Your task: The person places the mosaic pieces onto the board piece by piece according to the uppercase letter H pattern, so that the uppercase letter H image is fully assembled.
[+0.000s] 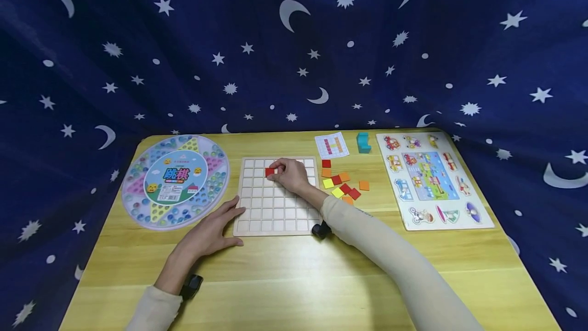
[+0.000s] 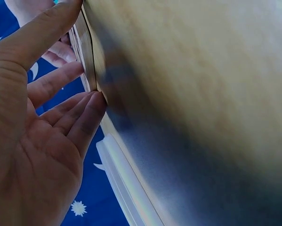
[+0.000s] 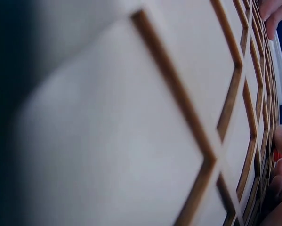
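Observation:
A wooden grid board [image 1: 262,214] with square cells lies flat on the table. Over its upper part, my right hand [image 1: 292,174] has thumb and index finger at a red square tile [image 1: 269,172], which sits in or just on a cell; the right wrist view shows only a sliver of red by the fingertips. My left hand [image 1: 209,234] is spread at the board's left edge, fingertips touching or very close to it. In the left wrist view, the left fingers [image 2: 86,122] are extended along the board's side. Several red, orange and yellow tiles [image 1: 337,180] lie loose to the board's right.
A pattern card [image 1: 332,145] and a teal block [image 1: 363,143] lie behind the loose tiles. At the right is a vehicle picture puzzle [image 1: 399,208]. A round Chinese checkers set [image 1: 175,183] stands left of the board. A dark star-patterned cloth [image 1: 294,55] hangs behind the table.

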The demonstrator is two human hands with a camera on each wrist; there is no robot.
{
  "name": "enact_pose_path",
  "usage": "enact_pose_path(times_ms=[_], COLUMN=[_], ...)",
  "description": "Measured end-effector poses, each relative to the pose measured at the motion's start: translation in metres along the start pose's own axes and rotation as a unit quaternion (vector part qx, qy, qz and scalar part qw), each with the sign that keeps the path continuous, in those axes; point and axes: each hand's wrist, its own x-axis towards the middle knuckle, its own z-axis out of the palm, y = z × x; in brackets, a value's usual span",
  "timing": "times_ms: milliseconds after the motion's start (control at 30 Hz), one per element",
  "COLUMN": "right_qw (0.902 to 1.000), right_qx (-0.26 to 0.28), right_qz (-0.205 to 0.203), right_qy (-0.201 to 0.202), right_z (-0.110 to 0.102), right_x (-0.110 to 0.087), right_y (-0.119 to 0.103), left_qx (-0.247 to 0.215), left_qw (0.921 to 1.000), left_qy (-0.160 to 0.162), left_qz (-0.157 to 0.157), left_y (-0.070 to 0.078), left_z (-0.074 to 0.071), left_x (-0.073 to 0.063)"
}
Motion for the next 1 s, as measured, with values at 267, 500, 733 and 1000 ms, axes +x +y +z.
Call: enact_pose_path(times_ms=[267,500,733,1000], right_qw=[0.9995,0.9991,0.9992,0.9987], right_qx=[-0.030,-0.041,-0.039,-0.032], right_qz=[-0.009,-0.008,-0.008,-0.027], right_qy=[0.001,0.007,0.001,-0.028], right_z=[0.0006,0.0019,0.0013,-0.0038], right_x=[0.0010,0.0025,0.0025,0.0026], right_y=[-0.0043,-0.0052,-0.0045,-0.0012], left_qx=[-0.004,-0.006,-0.003,0.000], left_qw=[1.0000,0.9998,1.0000,1.0000], left_qy=[-0.002,-0.008,0.000,-0.003], left_qz=[-0.009,-0.017,-0.009,-0.008], left_y=[-0.0030,-0.0025,-0.0029,-0.0036], left_z=[0.0001,-0.0003,0.0005,0.0013], left_x=[0.0002,-0.0003,-0.0005,-0.0006])
